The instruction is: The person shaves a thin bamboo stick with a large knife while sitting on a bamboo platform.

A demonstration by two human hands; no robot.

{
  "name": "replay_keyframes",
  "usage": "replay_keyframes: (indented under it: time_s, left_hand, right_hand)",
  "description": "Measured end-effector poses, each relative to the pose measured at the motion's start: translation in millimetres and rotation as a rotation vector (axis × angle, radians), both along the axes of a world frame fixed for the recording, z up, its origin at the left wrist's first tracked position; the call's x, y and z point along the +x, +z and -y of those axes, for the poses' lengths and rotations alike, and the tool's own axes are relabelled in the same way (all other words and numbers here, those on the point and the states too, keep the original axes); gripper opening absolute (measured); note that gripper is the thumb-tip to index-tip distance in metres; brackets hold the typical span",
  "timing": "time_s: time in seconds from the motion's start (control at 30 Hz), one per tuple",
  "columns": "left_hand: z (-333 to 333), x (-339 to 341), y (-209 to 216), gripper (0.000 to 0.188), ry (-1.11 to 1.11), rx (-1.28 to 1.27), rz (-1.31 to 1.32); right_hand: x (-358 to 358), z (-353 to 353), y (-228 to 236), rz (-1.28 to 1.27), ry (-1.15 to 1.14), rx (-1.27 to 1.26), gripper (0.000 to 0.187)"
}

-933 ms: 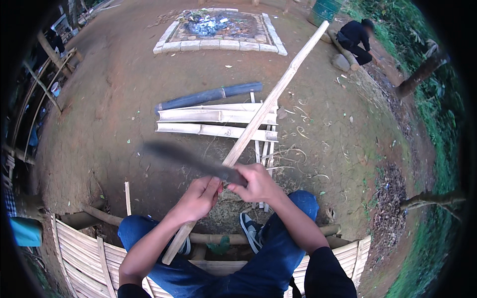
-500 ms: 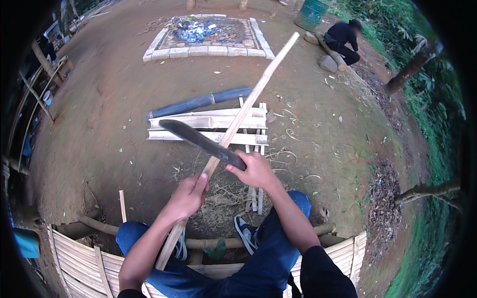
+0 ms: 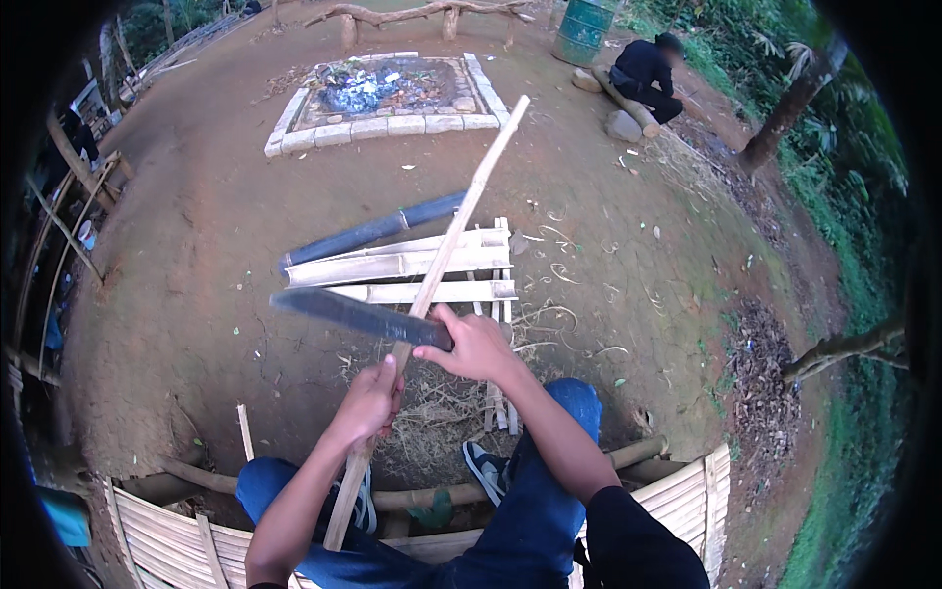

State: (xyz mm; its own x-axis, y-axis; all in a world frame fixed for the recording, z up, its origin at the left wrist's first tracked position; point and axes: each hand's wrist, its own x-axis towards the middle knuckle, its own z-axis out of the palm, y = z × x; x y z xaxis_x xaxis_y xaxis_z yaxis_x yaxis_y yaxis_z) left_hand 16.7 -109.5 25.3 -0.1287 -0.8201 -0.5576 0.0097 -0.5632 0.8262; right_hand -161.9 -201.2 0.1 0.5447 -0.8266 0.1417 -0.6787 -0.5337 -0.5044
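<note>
My left hand (image 3: 367, 401) is closed around a long pale bamboo strip (image 3: 456, 226), which slants from between my knees up and away to the right. In my right hand (image 3: 471, 344) is a machete (image 3: 358, 319) with a broad dark blade. Its blade lies across the strip just beyond my left hand, tip pointing left. The handle is mostly covered by my fingers. Beyond the blade, split bamboo halves (image 3: 397, 265) and a dark bamboo pole (image 3: 378, 231) lie on the ground, with thin bamboo strips (image 3: 505, 294) beside and beneath them.
I sit on a bamboo-slat bench (image 3: 677, 506). Shavings (image 3: 432, 407) litter the dirt by my shoes. Farther off are a stone-edged fire pit (image 3: 392, 128) with ash, a green drum (image 3: 584, 29) and a person (image 3: 646, 74) sitting on a log. A branch (image 3: 849, 348) juts in at right.
The machete has slid down along the strip toward my left hand, and its blade now lies flatter. The strip stands a little steeper. The view has tilted up slightly.
</note>
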Motion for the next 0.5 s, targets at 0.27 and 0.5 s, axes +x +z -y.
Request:
replay_keyframes:
  time_s: [0.27, 0.5]
  left_hand:
    - [3.5, -6.8, -6.6, 0.045, 0.130, 0.045, -0.125]
    - [-7.7, -7.8, -16.2, 0.044, 0.216, -0.080, -0.177]
  right_hand:
    - [7.8, 1.8, -7.6, 0.005, -0.005, 0.010, 0.049]
    - [14.5, 16.4, -29.7, 0.241, -0.263, -0.416, 0.052]
